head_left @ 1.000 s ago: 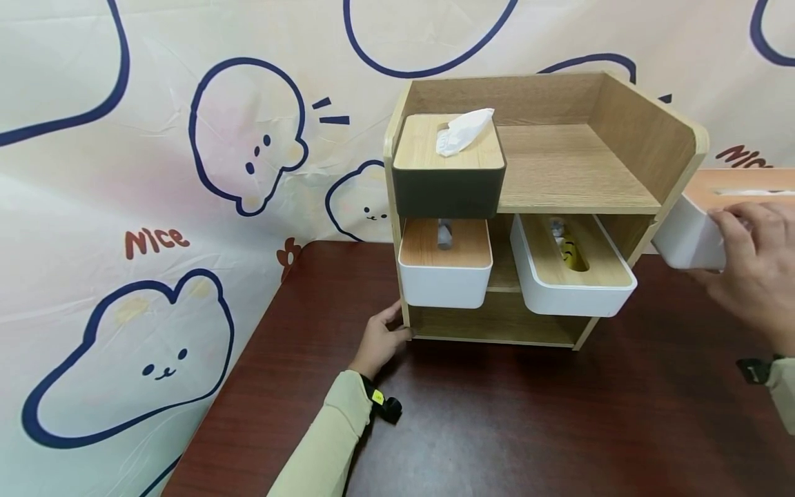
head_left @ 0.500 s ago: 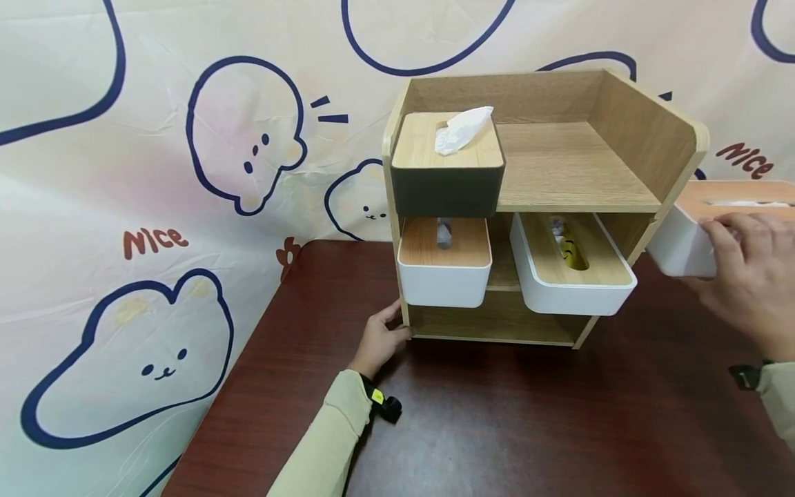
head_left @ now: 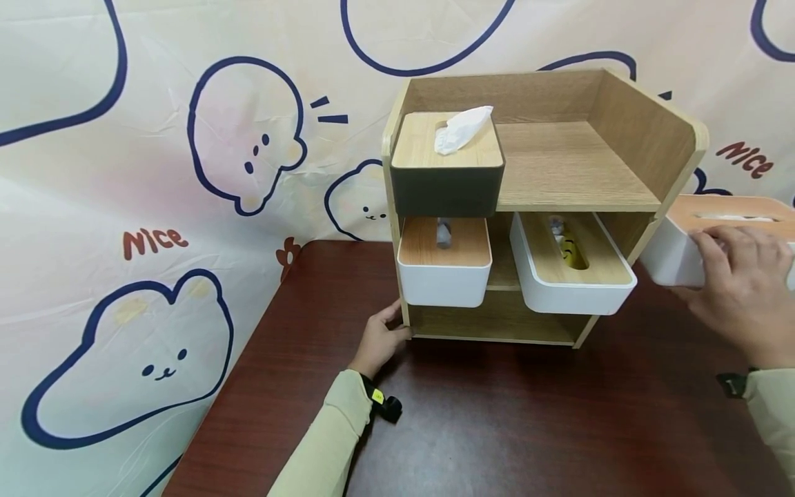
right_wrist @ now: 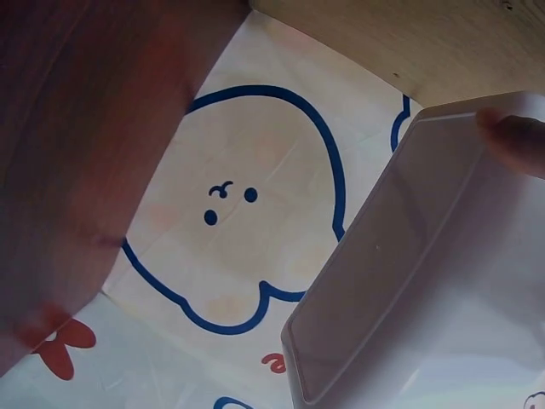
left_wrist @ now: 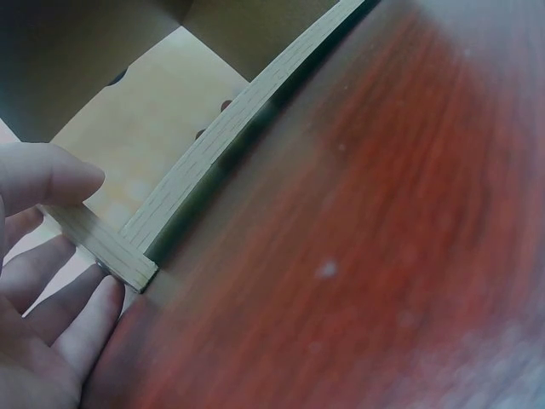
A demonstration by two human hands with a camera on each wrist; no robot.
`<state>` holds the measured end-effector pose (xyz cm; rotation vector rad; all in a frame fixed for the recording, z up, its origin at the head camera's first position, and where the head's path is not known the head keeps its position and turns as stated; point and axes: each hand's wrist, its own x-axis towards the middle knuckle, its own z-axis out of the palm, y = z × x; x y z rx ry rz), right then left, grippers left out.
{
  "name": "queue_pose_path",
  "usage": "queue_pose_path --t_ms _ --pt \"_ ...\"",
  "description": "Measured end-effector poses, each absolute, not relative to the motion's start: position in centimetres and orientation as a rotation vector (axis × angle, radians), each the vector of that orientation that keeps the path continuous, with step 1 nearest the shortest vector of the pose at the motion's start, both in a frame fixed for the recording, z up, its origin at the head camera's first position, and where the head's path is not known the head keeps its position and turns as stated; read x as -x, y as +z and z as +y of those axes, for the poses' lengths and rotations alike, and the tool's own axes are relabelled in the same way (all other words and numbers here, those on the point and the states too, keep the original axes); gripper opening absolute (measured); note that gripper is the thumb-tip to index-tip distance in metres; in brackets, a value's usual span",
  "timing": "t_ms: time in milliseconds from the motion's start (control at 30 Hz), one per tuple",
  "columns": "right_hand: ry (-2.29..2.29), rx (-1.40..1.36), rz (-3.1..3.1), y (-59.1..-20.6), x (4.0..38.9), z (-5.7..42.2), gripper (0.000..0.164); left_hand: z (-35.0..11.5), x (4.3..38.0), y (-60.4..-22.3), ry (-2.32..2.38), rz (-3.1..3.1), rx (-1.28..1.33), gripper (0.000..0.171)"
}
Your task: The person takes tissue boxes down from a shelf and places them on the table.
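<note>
My left hand (head_left: 377, 343) grips the lower front edge of the left side panel of a two-tier wooden desk shelf (head_left: 571, 166). In the left wrist view, the thumb (left_wrist: 64, 177) lies inside the panel and the other fingers outside. At far right, my right hand (head_left: 742, 293) holds a white tissue box (head_left: 673, 252) with a wooden lid, raised off the table beside the shelf. A tissue shows in its slot. The right wrist view has the box's underside (right_wrist: 426, 290) tilted, with one fingertip (right_wrist: 511, 141) on it.
A black tissue box (head_left: 447, 190) with a wooden lid stands on the top tier's left. Below, two white wood-lidded boxes, a left one (head_left: 444, 284) and a right one (head_left: 577, 297), jut out from the middle shelf. The dark red table (head_left: 497, 421) meets a printed backdrop (head_left: 248, 207).
My right hand and its tissue box have moved down and slightly left, closer to the shelf's right side. My left hand keeps its grip in the same place.
</note>
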<state>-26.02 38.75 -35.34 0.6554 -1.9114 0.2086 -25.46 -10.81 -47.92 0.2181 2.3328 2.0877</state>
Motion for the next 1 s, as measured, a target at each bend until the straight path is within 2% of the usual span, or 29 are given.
queue_pose_path --t_ms 400,633,1000 --pt "0.191 -0.659 -1.942 -36.2 26.1 39.2 0.073 -10.8 25.5 -47.9 2.110 2.318 -0.216 0.068" --pt "0.156 -0.676 -2.039 -36.4 25.6 39.5 0.080 -10.8 25.5 -48.0 2.113 2.295 -0.222 0.068" --pt "0.192 -0.663 -1.996 -37.2 25.5 39.0 0.078 -10.8 25.6 -48.0 2.116 2.297 -0.225 0.068"
